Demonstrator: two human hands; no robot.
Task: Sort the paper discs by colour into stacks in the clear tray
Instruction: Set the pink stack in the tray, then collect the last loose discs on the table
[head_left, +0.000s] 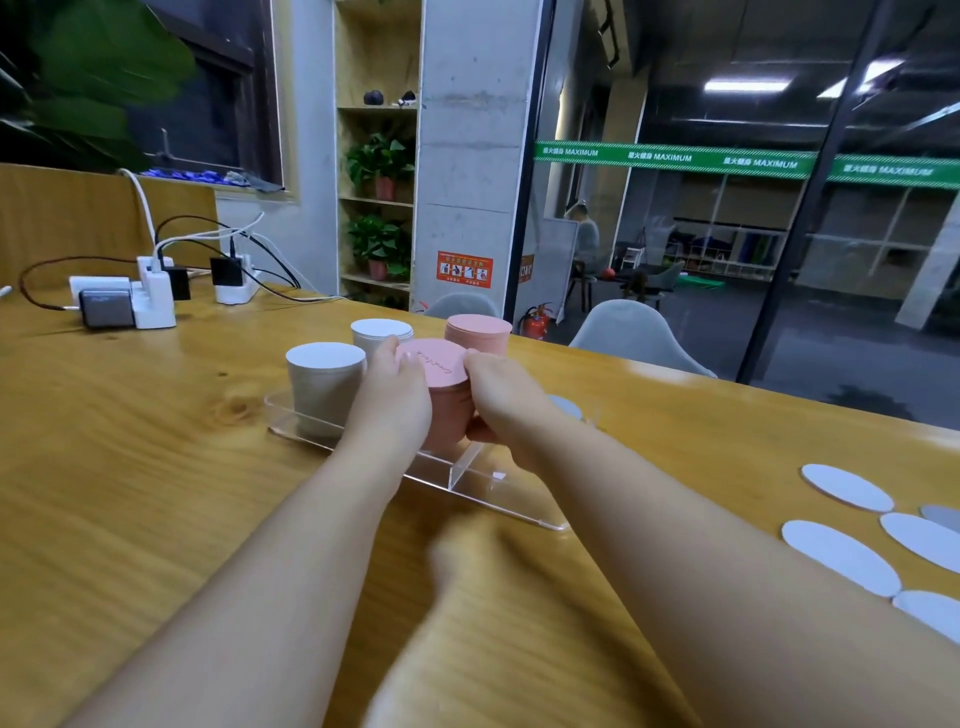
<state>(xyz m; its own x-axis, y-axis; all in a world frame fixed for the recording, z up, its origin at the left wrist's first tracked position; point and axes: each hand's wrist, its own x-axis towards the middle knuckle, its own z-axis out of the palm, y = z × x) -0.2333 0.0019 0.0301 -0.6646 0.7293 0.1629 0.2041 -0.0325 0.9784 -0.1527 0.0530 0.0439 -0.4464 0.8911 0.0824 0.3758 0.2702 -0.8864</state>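
Gripping a tall pink disc stack (441, 395) from both sides, the left hand (392, 400) and right hand (501, 402) each hold a curled grip closed around it. Stack stands inside the clear tray (467, 480) on the wooden table (156, 441). Two white stacks (326, 387) at 9 and 11 o'clock of it; a second pink stack (479, 332) at 1 o'clock. Loose white discs (841, 556) lie well apart at 4 o'clock.
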